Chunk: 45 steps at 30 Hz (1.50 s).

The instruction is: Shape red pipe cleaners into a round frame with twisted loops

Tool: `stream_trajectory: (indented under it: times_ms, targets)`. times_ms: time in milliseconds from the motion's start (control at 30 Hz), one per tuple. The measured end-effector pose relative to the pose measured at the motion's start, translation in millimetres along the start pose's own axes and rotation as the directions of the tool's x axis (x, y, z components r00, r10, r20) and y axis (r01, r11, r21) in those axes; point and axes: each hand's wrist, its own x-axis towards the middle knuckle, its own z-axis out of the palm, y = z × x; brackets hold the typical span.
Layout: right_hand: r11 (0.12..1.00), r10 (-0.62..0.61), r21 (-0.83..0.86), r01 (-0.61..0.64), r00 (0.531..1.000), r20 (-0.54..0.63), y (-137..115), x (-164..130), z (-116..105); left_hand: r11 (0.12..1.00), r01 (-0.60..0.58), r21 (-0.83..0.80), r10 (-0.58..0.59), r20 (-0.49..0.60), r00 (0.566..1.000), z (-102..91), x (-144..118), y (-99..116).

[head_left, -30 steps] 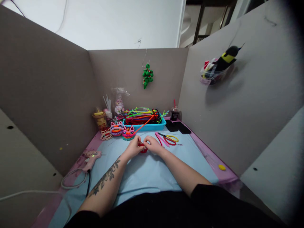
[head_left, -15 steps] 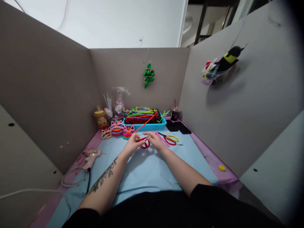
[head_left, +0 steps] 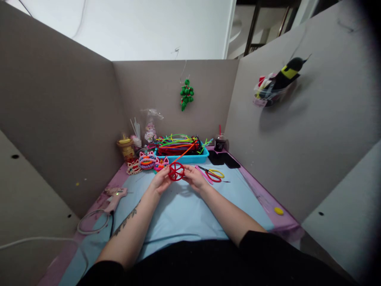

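You have the red spoked ring (head_left: 176,172) raised above the middle of the desk (head_left: 184,216), its round face turned toward you. Your left hand (head_left: 161,180) has its fingers pinching the ring's left rim; your right hand (head_left: 194,177) pinches the right rim, with some fingertips hidden behind it. Just beyond your left fingers, toward the desk's far left corner, sit three decorated animal faces (head_left: 147,161), the nearest one partly covered by that hand. The blue tray (head_left: 190,159) of coloured fuzzy stems (head_left: 178,147) stands along the far edge, an orange stem slanting out toward your ring. To the right of your right hand lie a pink strip (head_left: 205,174) and scissors (head_left: 218,173) with one yellow and one red loop. The pink glue gun (head_left: 115,201) rests by the left edge; a yellow disc (head_left: 278,211) lies by the right edge.
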Motion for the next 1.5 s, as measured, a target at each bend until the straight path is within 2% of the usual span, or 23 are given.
stream_trajectory:
  times_ms: [133, 233, 433, 533, 600, 633, 700, 800, 867, 933, 1033, 1167, 1300, 1500]
  targets:
    - [0.997, 0.02, 0.077, -0.016, 0.998, -0.052, -2.6, 1.5, -0.7, 0.999, 0.046, 0.0, -0.046, -0.04, 0.998, -0.6, 0.6, -0.3]
    - [0.992, 0.042, 0.118, -0.036, 0.998, -0.049, -5.0, 1.5, -1.8, 0.997, 0.074, 0.004, -0.074, -0.017, 0.997, -3.5, 1.5, -0.2]
    - [0.991, 0.066, 0.119, -0.062, 0.997, -0.032, -4.1, 2.8, -5.9, 0.999, 0.046, 0.021, -0.046, -0.034, 0.998, -6.3, 2.1, 0.6]
    - [1.0, 0.004, -0.011, -0.005, 0.996, -0.092, -0.4, 4.7, -6.8, 0.998, 0.003, 0.063, 0.001, -0.068, 0.998, -4.5, 1.7, 0.5]
    - [0.976, -0.147, -0.186, 0.114, 0.973, -0.176, 1.1, 4.6, -6.5, 0.994, -0.042, 0.101, 0.052, -0.095, 0.994, -3.1, 1.6, 0.1]
    - [0.94, -0.238, -0.292, 0.175, 0.952, -0.194, 1.0, 3.7, -6.0, 0.991, -0.062, 0.122, 0.075, -0.104, 0.992, -2.5, 1.7, -0.1]
    - [0.828, -0.383, -0.494, 0.264, 0.91, -0.155, -1.1, 0.3, -4.3, 0.984, -0.091, 0.156, 0.11, -0.117, 0.987, -1.9, 1.9, -0.6]
    - [0.649, -0.471, -0.686, 0.33, 0.882, -0.02, -6.7, -6.3, -0.1, 0.973, -0.118, 0.196, 0.145, -0.13, 0.981, -2.0, 2.3, -1.8]
    - [0.564, -0.493, -0.744, 0.357, 0.869, 0.043, -9.4, -9.0, 2.7, 0.966, -0.138, 0.218, 0.167, -0.119, 0.979, -2.2, 2.3, -3.0]
    - [0.531, -0.484, -0.77, 0.353, 0.873, 0.067, -10.1, -9.7, 4.3, 0.957, -0.163, 0.241, 0.188, -0.085, 0.979, -2.3, 2.1, -4.6]
    - [0.536, -0.445, -0.783, 0.316, 0.894, 0.056, -8.8, -8.5, 4.0, 0.942, -0.186, 0.279, 0.207, -0.045, 0.977, -2.3, 1.9, -6.7]
    - [0.543, -0.429, -0.784, 0.301, 0.902, 0.049, -8.0, -7.2, 1.3, 0.937, -0.133, 0.324, 0.154, -0.038, 0.987, -3.2, 2.5, -7.4]
    - [0.511, -0.432, -0.811, 0.286, 0.901, 0.045, -9.5, -7.7, 0.5, 0.916, -0.106, 0.387, 0.137, -0.054, 0.989, -5.1, 2.7, -7.0]
    - [0.501, -0.422, -0.819, 0.281, 0.905, 0.052, -9.3, -8.1, 0.7, 0.797, -0.212, 0.566, 0.254, 0.005, 0.967, -7.7, 6.1, -9.6]
